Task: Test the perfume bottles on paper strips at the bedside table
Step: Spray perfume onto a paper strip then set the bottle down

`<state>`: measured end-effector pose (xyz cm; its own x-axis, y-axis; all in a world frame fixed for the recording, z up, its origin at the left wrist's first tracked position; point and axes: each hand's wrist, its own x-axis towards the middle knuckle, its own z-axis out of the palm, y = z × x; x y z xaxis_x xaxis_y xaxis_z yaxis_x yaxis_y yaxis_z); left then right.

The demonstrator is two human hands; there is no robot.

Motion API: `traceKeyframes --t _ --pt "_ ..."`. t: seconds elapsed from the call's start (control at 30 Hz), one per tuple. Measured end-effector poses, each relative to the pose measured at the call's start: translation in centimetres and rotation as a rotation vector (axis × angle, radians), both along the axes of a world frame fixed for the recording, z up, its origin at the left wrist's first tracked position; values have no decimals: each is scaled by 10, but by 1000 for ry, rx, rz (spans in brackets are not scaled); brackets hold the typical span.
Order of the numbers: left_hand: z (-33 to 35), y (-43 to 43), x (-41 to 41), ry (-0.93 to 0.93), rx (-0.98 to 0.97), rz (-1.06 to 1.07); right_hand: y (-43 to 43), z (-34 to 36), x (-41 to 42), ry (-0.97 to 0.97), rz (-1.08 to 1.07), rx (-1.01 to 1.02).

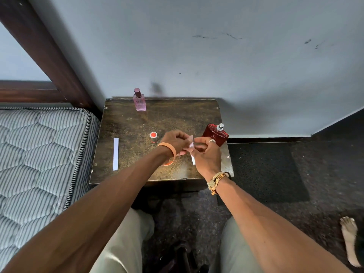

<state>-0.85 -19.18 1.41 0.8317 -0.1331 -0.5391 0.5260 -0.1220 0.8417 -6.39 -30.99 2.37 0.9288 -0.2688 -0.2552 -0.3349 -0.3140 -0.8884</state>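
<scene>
**Reds, pinks and stripes by the bed**

The small white paper strip (190,143) pinched in the fingers (182,137) shows a pink tinge. Just right of them is a deep red square glass perfume bottle (214,134) with a silver nozzle. To their left is a silver cap with a red top (153,136), and beyond them a pale pink glass bottle (139,104) with a plum cap. The worn bedside table (167,115) is mottled brown-gold. The quilted mattress (39,154) is grey-and-white striped.

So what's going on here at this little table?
A person pinches a paper strip between the left hand and right hand above the bedside table. The red bottle stands uncapped at the right, a red cap on the table nearby. The pink bottle at the back is capped; a spare strip lies at the left.
</scene>
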Motion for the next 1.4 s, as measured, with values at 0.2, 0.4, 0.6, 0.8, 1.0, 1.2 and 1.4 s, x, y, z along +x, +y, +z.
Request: traceKeyframes --t 0.2,0.4,0.6,0.8,1.0,1.2,1.4 --pt "25 10 -4 58 -156 144 15 21 3 -54 -34 120" --pt "34 5 8 38 -211 313 -11 37 8 -349 -130 -458" --pt "27 -8 19 57 -190 367 -67 20 15 -93 -64 -407" --pt "17 -23 20 81 -194 331 -67 -7 28 44 -39 -263" --pt "12 -35 24 76 -117 323 -54 -15 27 -57 -34 -272" --pt "29 -34 21 99 -219 236 -38 -9 16 -191 18 -256" --pt "42 -30 16 130 -208 174 -24 13 16 -387 86 -227"
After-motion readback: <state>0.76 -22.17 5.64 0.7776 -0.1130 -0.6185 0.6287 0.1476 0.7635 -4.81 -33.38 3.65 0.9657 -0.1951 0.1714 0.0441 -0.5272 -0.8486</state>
